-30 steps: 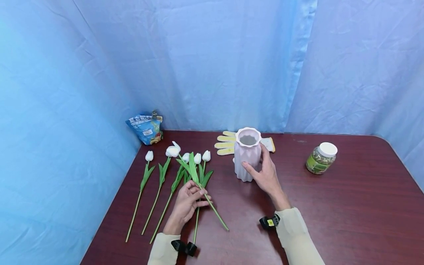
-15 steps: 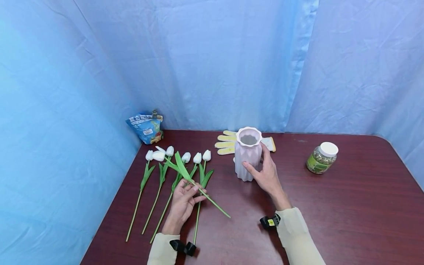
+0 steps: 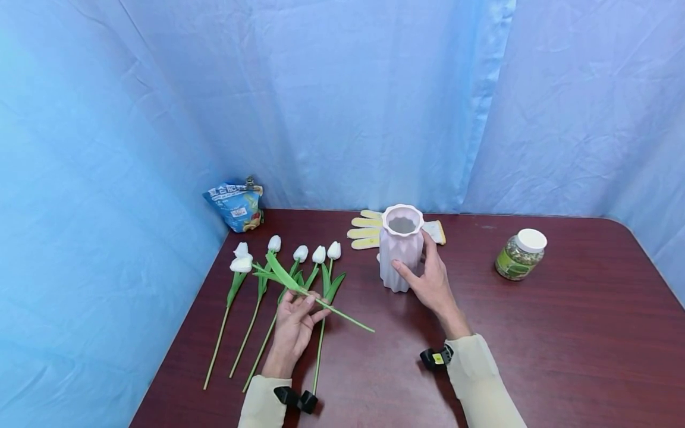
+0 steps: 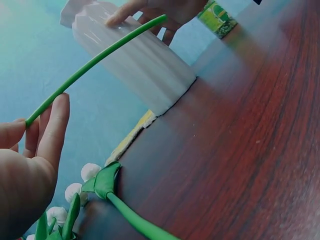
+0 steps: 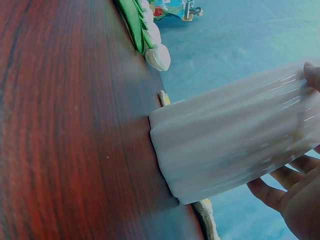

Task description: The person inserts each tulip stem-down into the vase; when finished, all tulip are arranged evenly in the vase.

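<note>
A white tulip (image 3: pixel 242 263) with green leaves is pinched by its stem in my left hand (image 3: pixel 293 327), raised over other tulips lying on the table. Its bloom points left, and the bare stem end (image 4: pixel 95 60) reaches toward the vase. My right hand (image 3: pixel 430 284) holds the pale ribbed vase (image 3: pixel 400 255) from its right side, thumb on the front. In the right wrist view the vase (image 5: pixel 225 140) stands upright with its base on the table. Its scalloped mouth shows no flowers in the head view.
Several white tulips (image 3: pixel 319 255) lie spread on the left of the dark wooden table (image 3: pixel 562 345). Behind the vase lies a yellow-and-white glove (image 3: pixel 365 232). A blue bag (image 3: pixel 235 208) with a clip stands at the back left, a white-lidded jar (image 3: pixel 520 255) at the right.
My left hand has shifted slightly left and turned the tulip: its bloom has swung left and down, its stem end up and a little right. The right hand and vase have stayed in place.
</note>
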`<state>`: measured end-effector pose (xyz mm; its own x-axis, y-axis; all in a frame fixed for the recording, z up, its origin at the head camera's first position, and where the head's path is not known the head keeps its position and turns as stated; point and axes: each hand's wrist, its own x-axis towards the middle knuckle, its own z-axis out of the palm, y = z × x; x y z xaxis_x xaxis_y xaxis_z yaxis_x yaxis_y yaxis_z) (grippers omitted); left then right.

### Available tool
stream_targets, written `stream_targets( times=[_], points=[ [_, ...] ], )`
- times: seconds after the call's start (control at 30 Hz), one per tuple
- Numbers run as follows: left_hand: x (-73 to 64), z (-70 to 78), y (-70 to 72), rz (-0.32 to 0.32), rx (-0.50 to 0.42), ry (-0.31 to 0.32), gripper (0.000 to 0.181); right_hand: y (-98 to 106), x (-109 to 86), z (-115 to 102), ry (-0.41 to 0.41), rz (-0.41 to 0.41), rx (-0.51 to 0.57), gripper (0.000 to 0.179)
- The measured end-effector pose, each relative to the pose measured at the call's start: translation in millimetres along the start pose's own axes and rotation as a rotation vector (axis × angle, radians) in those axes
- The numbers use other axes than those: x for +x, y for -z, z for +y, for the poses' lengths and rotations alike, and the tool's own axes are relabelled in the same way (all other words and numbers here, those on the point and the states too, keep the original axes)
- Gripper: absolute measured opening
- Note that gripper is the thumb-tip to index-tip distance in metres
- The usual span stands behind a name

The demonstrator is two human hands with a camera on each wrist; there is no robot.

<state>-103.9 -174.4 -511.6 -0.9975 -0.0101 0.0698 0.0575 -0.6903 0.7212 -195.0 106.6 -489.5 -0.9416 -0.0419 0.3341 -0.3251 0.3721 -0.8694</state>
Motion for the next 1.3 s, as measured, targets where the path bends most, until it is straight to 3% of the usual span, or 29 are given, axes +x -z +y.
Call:
stream_targets(
  times=[0.2, 0.53, 0.97, 1.3],
  points=[
    [3.2, 1.1, -3.7, 0.061, -0.022, -0.04, 0.025, 1, 0.1, 0, -0.002, 0.0, -0.002, 0.086],
    [12.9, 9.0, -12.9, 0.059, -0.084, -0.097, 0.024, 2, -1.1, -1, -0.004, -0.022, 0.006, 0.086],
    [24.0, 18.5, -23.0, 0.186, -0.153, -0.151, 0.021, 2, -1.5, -2, -0.02, -0.038, 0.015, 0.087],
    [32.5, 29.3, -30.6, 0.194, -0.199, -0.195, 0.019, 2, -2.0, -3, -0.014, -0.027, 0.012, 0.086]
  ],
)
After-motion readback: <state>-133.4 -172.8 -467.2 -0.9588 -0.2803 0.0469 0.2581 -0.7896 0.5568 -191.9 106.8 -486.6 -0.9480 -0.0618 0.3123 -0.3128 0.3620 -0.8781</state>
